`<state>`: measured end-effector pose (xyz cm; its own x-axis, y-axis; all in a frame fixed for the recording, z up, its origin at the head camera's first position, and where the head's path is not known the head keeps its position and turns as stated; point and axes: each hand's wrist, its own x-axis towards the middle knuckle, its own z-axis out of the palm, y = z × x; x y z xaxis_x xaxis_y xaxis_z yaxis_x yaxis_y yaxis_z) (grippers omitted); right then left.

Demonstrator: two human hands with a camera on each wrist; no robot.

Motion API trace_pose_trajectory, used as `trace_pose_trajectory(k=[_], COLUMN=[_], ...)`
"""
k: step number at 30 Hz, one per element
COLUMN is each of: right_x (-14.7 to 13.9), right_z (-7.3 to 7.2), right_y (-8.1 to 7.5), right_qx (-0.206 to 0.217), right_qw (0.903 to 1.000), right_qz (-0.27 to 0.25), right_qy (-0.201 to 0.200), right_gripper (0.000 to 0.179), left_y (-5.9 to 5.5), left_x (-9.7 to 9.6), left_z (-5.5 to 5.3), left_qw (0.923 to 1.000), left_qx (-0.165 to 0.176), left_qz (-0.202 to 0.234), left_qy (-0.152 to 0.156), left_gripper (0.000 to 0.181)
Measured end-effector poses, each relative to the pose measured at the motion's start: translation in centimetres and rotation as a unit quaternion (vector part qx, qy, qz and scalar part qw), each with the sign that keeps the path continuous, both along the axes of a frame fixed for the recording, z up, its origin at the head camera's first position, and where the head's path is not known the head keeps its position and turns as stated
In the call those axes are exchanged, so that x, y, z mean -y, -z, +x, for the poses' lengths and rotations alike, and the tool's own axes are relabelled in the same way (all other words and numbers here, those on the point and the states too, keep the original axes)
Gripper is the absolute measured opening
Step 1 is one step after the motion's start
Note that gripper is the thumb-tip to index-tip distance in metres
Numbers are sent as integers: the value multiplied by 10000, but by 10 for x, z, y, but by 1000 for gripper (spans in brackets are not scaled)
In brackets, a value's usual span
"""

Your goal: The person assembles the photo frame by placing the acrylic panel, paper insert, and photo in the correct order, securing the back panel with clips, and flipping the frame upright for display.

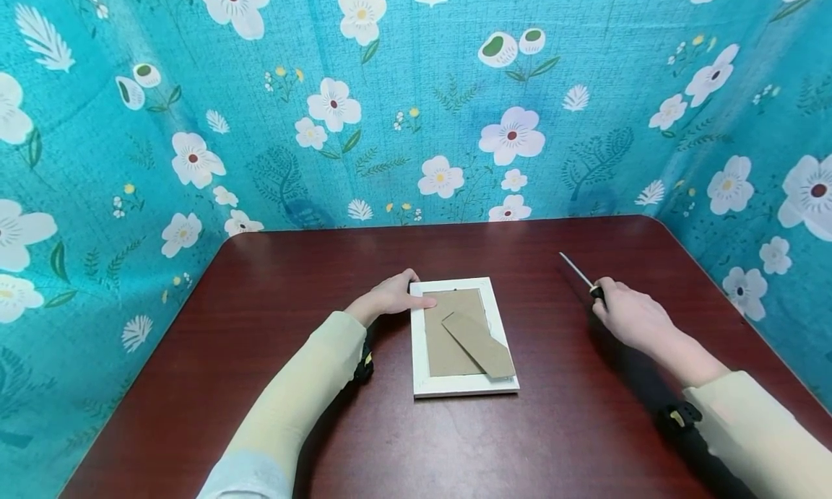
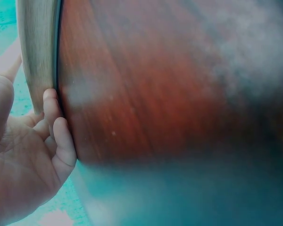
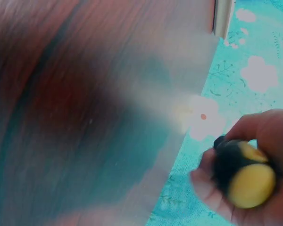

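A white picture frame (image 1: 419,347) lies back side up on the table, its brown backing board (image 1: 448,354) and slanted easel stand (image 1: 481,346) showing. At its upper left corner my left hand (image 1: 390,294) grips the edge, thumb over the top onto the backing. The left wrist view shows the fingers (image 2: 63,141) along the frame's side (image 2: 37,52). Off to the right, my right hand (image 1: 630,313) holds a screwdriver (image 1: 576,269), its thin shaft pointing up and left. In the right wrist view the black and yellow handle (image 3: 251,185) sits inside the curled fingers.
The dark reddish wooden table (image 1: 312,268) extends around the frame on all sides. A blue flowered cloth (image 1: 403,138) hangs behind it and along both sides. Each wrist carries a small black device (image 1: 679,416) by the sleeve.
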<state>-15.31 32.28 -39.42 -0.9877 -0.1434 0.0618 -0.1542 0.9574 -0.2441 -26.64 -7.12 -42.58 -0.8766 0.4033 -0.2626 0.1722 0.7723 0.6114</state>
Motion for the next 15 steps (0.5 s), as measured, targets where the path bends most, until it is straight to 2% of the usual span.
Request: trace_pose_trajectory(k=[9,15], right_x=[24,38], right_z=[14,23], right_y=[-5,-8], right_qx=[-319,-410], right_qw=[9963,9939], right_qz=[-366,-485], right_qy=[-709,-906], right_gripper=[28,40], left_y=[-3,-4], left_x=[-2,0], left_z=[1,3], left_qw=[10000,9999], left_qx=[-67,-5], left_qz=[18,107], left_qy=[-9,-15], left_gripper=[51,52])
